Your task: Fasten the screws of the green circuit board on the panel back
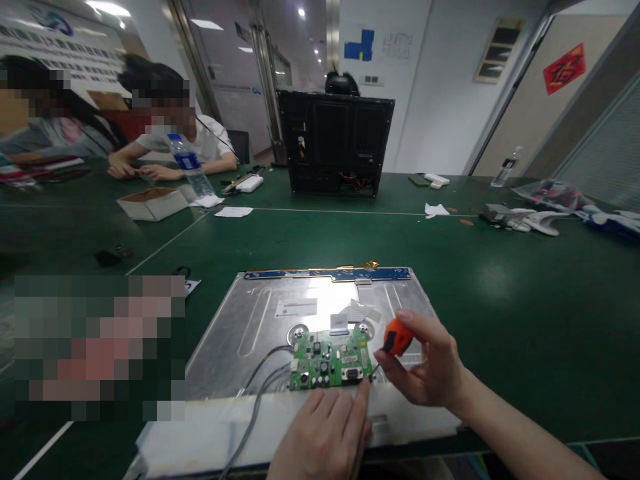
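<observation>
My right hand (435, 363) grips a screwdriver (399, 337) by its orange and black handle. The screwdriver leans, its shaft slanting to the lower right corner of a green circuit board (325, 357). Beside that corner, my left hand (325, 430) lies over the front edge with its index finger stretched to the board; its thumb is mostly hidden. Under the board is a silver metal display panel (250, 320), with a blue circuit strip (295, 274) along its far edge. Grey cables (257, 407) run from the board's left side toward the front.
A black monitor housing (335, 140) stands upright at the back of the green table (475, 320). To the left are a shallow cardboard box (153, 204), a water bottle (193, 167) and two seated people. White plastic parts (530, 220) and another bottle (507, 167) are at right.
</observation>
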The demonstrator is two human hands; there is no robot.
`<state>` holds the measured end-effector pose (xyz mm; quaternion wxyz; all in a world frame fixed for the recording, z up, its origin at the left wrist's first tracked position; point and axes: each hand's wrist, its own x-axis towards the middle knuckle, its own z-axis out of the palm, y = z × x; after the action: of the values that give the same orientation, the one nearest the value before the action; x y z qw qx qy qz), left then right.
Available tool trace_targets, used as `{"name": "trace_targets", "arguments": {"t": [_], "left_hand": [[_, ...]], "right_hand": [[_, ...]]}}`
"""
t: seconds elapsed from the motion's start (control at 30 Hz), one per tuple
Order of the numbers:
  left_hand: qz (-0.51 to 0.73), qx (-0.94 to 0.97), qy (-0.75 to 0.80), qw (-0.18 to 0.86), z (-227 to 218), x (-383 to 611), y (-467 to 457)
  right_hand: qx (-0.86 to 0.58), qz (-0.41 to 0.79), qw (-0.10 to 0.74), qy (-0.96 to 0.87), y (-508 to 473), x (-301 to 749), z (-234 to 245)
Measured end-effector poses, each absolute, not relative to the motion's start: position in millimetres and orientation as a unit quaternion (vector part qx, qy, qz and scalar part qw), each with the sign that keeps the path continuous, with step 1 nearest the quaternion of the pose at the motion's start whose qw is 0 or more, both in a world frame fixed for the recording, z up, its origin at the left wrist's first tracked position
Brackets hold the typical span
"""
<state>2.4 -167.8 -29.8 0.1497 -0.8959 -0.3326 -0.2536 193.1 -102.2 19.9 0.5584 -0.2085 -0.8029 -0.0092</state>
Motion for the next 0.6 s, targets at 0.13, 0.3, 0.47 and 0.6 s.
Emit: {"name": "trace_targets", "arguments": {"t": [0.13, 0.3, 0.47, 0.6], "left_hand": [[-0.253, -0.898, -0.330, 0.146, -31.5, 2.7, -168.2], [-0.250, -0.899, -0.329, 0.146, -32.6, 2.3, -168.6], [-0.252, -0.900, -0.328, 0.142, -31.3, 2.6, -167.6], [-0.247, -0.900, -0.330, 0.144, -31.3, 2.8, -168.1]], "right_hand": [[-0.202, 0.003, 0.552, -0.809, -102.2, 193.5, 23.5], [-0.186, 0.040, 0.550, -0.813, -102.8, 194.4, 22.6], [-0.191, 0.024, 0.565, -0.803, -102.5, 193.0, 17.0], [-0.206, 0.003, 0.573, -0.793, -103.1, 192.0, 15.5]]}}
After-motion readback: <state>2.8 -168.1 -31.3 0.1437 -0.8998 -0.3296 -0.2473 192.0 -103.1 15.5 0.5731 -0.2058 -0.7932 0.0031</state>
